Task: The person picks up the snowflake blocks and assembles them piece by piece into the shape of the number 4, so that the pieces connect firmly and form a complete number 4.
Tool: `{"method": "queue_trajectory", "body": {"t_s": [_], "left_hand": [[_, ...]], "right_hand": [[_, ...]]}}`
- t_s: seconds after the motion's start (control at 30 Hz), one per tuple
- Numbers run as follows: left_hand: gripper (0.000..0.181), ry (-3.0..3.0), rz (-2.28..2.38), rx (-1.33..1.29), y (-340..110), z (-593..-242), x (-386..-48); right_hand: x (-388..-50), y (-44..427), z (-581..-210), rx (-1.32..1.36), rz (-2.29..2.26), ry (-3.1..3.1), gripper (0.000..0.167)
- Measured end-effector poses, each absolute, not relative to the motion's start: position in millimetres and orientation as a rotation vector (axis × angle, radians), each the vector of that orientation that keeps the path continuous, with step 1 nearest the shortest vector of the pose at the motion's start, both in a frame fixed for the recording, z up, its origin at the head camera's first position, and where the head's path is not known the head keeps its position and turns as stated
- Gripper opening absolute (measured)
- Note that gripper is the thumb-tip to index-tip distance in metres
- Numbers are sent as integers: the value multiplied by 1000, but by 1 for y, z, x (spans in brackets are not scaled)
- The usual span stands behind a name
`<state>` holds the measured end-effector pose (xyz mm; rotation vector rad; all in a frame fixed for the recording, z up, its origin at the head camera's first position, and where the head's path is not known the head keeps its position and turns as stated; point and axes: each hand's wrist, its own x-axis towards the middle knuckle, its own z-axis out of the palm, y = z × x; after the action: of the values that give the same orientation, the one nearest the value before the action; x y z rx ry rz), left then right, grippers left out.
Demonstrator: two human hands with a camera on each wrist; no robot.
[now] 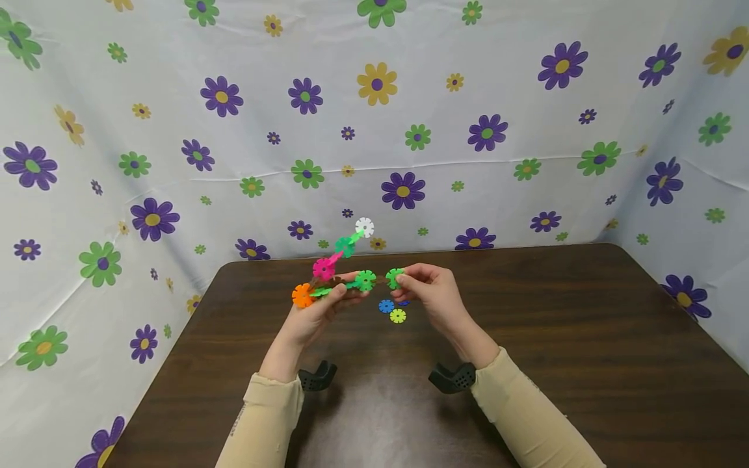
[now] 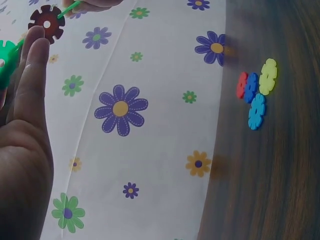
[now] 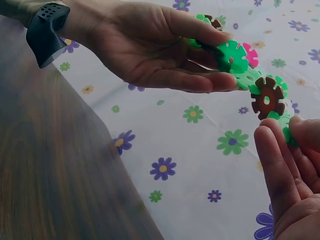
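Note:
A chain of notched plastic interlocking discs hangs between both hands above the table. My left hand (image 1: 318, 315) holds its left part between thumb and fingers, around a teal-green disc (image 3: 232, 57). From an orange disc (image 1: 303, 295) near that wrist, a branch rises through a pink disc (image 1: 324, 268) and a teal disc (image 1: 345, 246) to a white disc (image 1: 365, 227). Right of the left fingertips, a green disc (image 1: 365, 281) joins a brown disc (image 3: 267, 99). My right hand (image 1: 440, 296) pinches the green disc (image 1: 394, 278) at the chain's right end, which touches the brown one.
Loose discs lie on the dark wood table (image 1: 556, 338) below the hands: a yellow disc (image 1: 398, 316), a light blue disc (image 1: 386, 306), a darker blue disc (image 2: 251, 88) and a red disc (image 2: 242, 85). A flower-patterned cloth (image 1: 328, 130) hangs behind the table. Black bands (image 1: 453, 378) sit at both wrists.

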<state>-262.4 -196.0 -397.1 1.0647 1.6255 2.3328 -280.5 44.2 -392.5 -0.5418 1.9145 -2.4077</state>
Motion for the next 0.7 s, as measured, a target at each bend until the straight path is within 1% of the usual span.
{"method": "queue_trajectory", "body": {"t_s": [0.13, 0.43, 0.7], "left_hand": [[30, 1612, 2338, 1064, -194, -397, -263], [29, 1610, 2344, 1079, -190, -398, -264], [30, 1628, 2333, 1036, -191, -399, -263]], "right_hand": [[-280, 45, -394, -535, -2438, 1871, 18], [-280, 46, -396, -568, -2468, 1813, 11], [-281, 47, -391, -605, -2410, 1869, 11]]}}
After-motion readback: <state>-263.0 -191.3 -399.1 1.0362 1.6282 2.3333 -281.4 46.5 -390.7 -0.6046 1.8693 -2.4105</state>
